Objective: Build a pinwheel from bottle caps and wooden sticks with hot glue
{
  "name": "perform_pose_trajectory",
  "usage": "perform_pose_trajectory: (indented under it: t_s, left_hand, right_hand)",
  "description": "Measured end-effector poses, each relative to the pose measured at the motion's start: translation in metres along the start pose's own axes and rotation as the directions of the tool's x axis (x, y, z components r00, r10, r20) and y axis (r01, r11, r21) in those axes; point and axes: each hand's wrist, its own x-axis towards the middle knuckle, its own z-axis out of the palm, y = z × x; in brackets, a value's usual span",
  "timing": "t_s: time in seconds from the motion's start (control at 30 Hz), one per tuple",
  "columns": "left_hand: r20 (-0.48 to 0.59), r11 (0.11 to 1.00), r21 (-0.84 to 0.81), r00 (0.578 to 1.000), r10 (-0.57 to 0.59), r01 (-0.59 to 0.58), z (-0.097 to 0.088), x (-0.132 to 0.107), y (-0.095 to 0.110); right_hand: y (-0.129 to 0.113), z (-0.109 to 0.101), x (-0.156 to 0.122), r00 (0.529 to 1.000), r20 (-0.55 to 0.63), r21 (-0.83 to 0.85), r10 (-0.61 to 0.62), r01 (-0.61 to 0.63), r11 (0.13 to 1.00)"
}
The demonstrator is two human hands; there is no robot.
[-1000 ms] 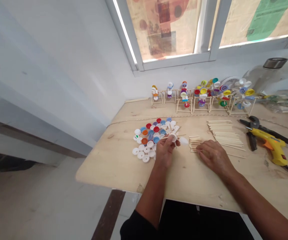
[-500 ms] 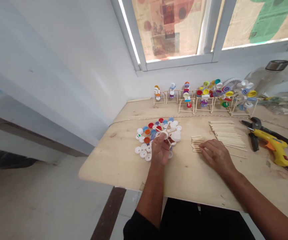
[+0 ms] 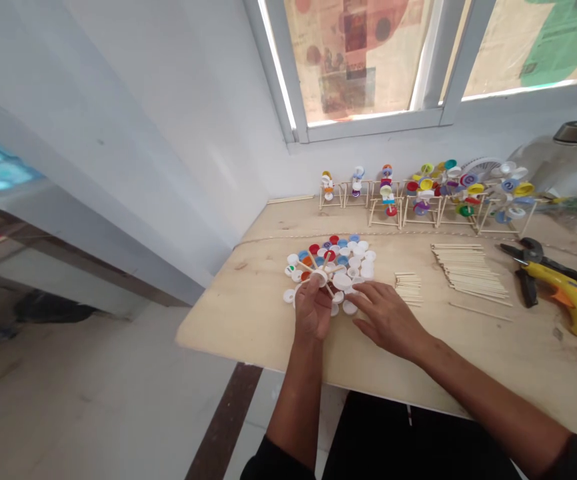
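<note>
Between the thumb and fingers of my left hand (image 3: 313, 310) is a small wheel: a white bottle cap hub (image 3: 319, 277) with several wooden sticks pointing outward. A larger white cap (image 3: 342, 281) appears to sit at the end of one stick. Below and behind it lies a pile of loose bottle caps (image 3: 367, 264), mostly white, with red, blue and orange ones. My right hand (image 3: 385, 317) is over the right edge of this pile, its fingers stretched toward the wheel and the thumb apart. I see nothing held in it, though its fingertips partly overlap the white caps.
Short sticks (image 3: 408, 289) lie right of the caps, beside a stack of longer sticks (image 3: 468, 270). A yellow glue gun (image 3: 563, 290) and black-handled pliers (image 3: 533, 253) are at the right. Finished cap wheels on stick frames (image 3: 423, 193) line the back, near a clear bottle (image 3: 563, 160).
My right hand has moved left from the short sticks to the cap pile, and its fingers have spread. The left hand still holds the wheel, now slightly lower. The view has shifted left.
</note>
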Motion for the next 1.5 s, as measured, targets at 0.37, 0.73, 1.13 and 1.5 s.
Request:
perform_pose_trajectory:
  t_s: [0.37,0.73,1.13,1.5]
  left_hand:
    - [0.023,1.000,-0.006,1.000,-0.011,0.011,-0.011,-0.005,-0.005]
    - [0.023,0.997,-0.070,0.999,-0.043,0.045,-0.014,-0.007,-0.007]
    - [-0.011,0.986,-0.143,0.996,-0.093,0.091,-0.016,-0.006,-0.007]
    - [-0.018,0.986,-0.137,0.995,-0.096,0.093,-0.019,-0.006,-0.008]
  right_hand:
    - [0.003,0.004,-0.009,1.000,0.013,-0.116,0.019,-0.018,0.993]
    - [0.001,0.010,0.002,0.999,-0.048,-0.172,0.024,-0.032,0.985]
    - [0.022,0.018,-0.008,0.986,-0.144,-0.161,0.082,-0.105,0.981]
    - [0.028,0.025,0.014,0.967,-0.181,-0.177,0.180,-0.212,0.961]
